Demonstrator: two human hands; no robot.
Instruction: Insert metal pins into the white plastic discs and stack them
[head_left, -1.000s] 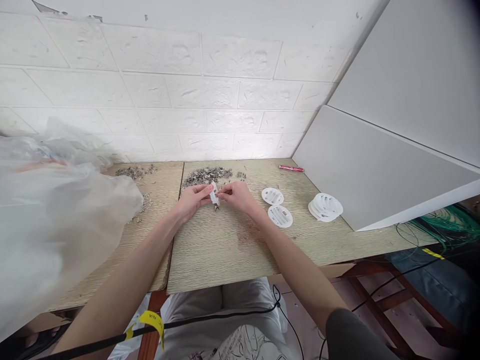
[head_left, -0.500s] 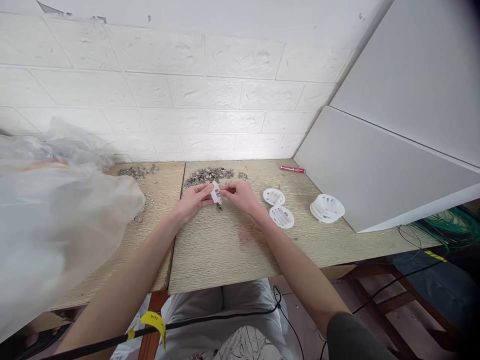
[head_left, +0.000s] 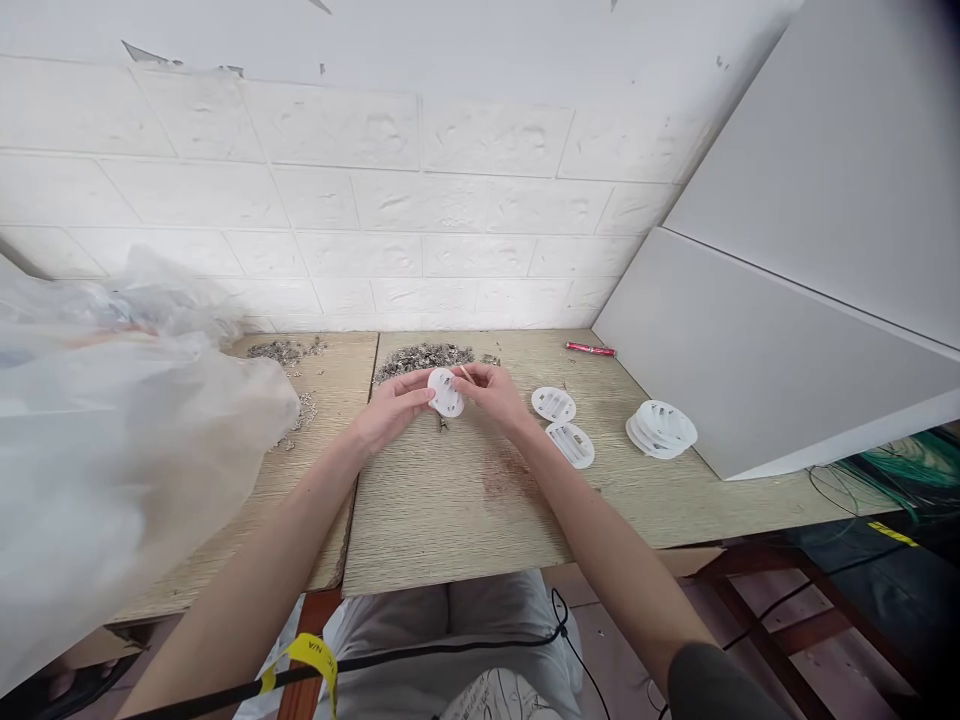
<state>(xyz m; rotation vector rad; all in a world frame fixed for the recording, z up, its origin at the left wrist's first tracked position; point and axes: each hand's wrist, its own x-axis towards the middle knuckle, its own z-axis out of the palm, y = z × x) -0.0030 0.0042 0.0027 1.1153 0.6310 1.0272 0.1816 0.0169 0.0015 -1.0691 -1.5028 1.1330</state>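
Observation:
My left hand (head_left: 390, 410) and my right hand (head_left: 491, 392) meet over the wooden table (head_left: 450, 510). Between them they hold a round white plastic disc (head_left: 445, 392), its face turned towards me. The left fingers pinch its left edge. The right fingers close on its right edge and seem to pinch a small thin piece there. A small metal part (head_left: 442, 425) lies on the table just under the disc. Behind the hands lies a heap of small metal parts (head_left: 424, 356).
Two white discs (head_left: 553, 404) (head_left: 571, 444) lie right of my hands, and a stack of discs (head_left: 660, 428) farther right. A red pen (head_left: 589, 349) is near the wall. A large clear plastic bag (head_left: 112, 440) fills the left. A grey panel (head_left: 765, 370) slants at the right.
The disc was held edge-on between my fingers; now it is turned so its round face shows. Both hands stayed in place. The camera tilted slightly.

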